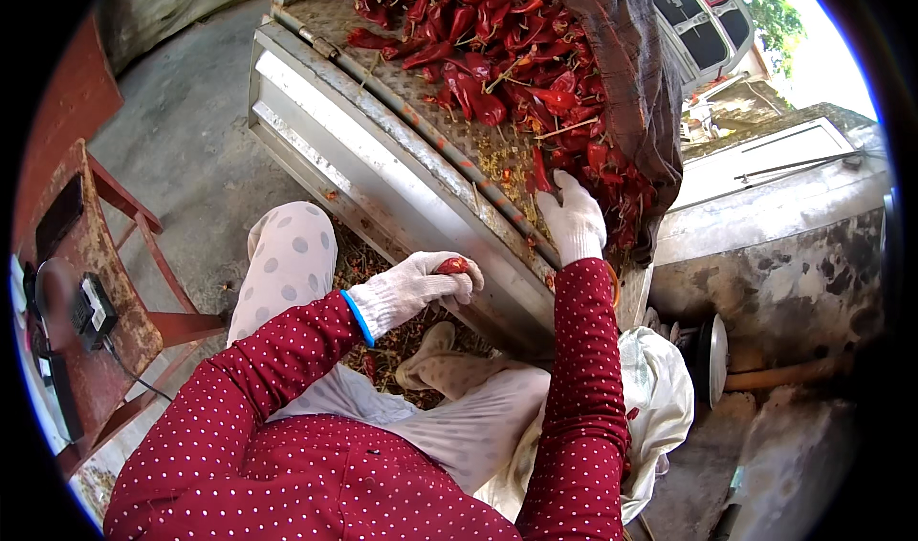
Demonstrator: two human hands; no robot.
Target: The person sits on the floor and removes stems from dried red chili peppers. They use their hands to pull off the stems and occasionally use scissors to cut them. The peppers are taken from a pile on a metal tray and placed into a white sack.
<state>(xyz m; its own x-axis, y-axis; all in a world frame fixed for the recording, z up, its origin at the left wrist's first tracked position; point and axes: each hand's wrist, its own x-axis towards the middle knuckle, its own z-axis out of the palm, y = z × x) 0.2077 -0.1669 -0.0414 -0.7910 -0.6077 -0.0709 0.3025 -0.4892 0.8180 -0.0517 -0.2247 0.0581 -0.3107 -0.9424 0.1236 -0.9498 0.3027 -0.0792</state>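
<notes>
My left hand, in a white knit glove with a blue cuff edge, is closed around a dried red chili pepper above my lap. My right hand, also gloved, reaches to the near edge of a heap of dried red chili peppers. Its thumb and forefinger are beside a single red chili; whether they grip it is unclear. The heap lies on a worn metal truck bed, with yellow seeds scattered near my fingers.
The lowered metal side panel stands before my knees. Stems litter the floor below. A dark cloth drapes over the heap's right side. A white woven sack is by my right arm. A wooden stool at left bears electronic devices.
</notes>
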